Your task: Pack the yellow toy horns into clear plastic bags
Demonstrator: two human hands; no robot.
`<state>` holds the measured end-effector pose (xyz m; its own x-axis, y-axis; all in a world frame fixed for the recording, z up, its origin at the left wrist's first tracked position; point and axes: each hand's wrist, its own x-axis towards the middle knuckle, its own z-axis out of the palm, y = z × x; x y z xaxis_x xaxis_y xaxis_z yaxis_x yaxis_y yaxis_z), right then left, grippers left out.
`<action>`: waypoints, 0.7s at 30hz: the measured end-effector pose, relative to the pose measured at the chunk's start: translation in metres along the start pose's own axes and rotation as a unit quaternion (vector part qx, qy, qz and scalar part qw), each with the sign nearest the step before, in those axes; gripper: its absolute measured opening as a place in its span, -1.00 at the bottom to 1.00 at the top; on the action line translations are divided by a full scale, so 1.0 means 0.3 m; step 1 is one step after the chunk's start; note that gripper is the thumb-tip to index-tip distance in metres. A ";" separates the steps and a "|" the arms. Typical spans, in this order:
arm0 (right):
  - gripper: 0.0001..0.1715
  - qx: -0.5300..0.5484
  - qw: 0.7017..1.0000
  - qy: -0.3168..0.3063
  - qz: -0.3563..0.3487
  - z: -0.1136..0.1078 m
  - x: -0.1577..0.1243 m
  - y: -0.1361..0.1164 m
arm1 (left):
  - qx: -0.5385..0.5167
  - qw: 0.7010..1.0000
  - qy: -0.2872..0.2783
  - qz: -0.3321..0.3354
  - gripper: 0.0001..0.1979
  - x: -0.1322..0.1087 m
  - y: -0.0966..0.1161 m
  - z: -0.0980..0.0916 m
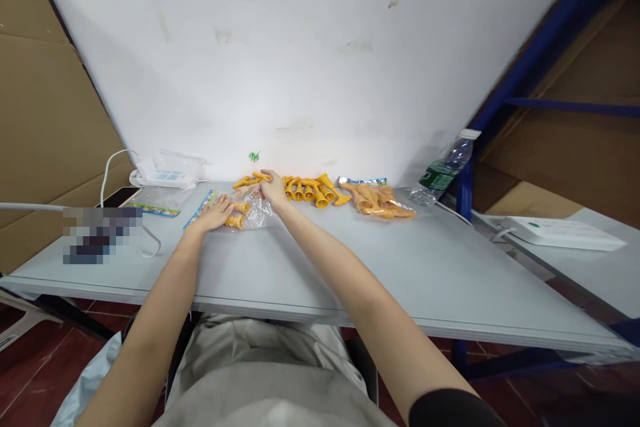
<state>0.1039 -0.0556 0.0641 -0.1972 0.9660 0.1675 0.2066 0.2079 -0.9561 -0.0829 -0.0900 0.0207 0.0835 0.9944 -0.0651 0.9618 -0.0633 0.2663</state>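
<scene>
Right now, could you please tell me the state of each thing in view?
Left hand: spread on the middle bag.
Right hand: curled, at the middle bag.
Middle bag: yellow pieces inside.
Loose pieces: bunched together, unbagged.
Right bag: filled, lying down.
Left bag: lying flat.
Bottle: capped; contents unclear.
White box: cable attached.

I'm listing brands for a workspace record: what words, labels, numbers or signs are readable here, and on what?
None can be read:
Bottle label: too blurred.
Printed bag strips: too small.
Green wall mark: no legible word.
White box: green spot, too small.
</scene>
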 end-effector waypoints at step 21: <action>-0.50 -0.452 0.887 0.088 0.041 -0.513 -0.098 0.292 | -0.007 1.000 -0.017 0.007 -0.40 0.008 0.006 0.013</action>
<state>0.2752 -0.0422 0.0126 -0.0098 0.9762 0.2165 0.9128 0.0971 -0.3966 -0.0800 -0.0881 0.0171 0.1055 0.9900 -0.0933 0.9569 -0.0755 0.2805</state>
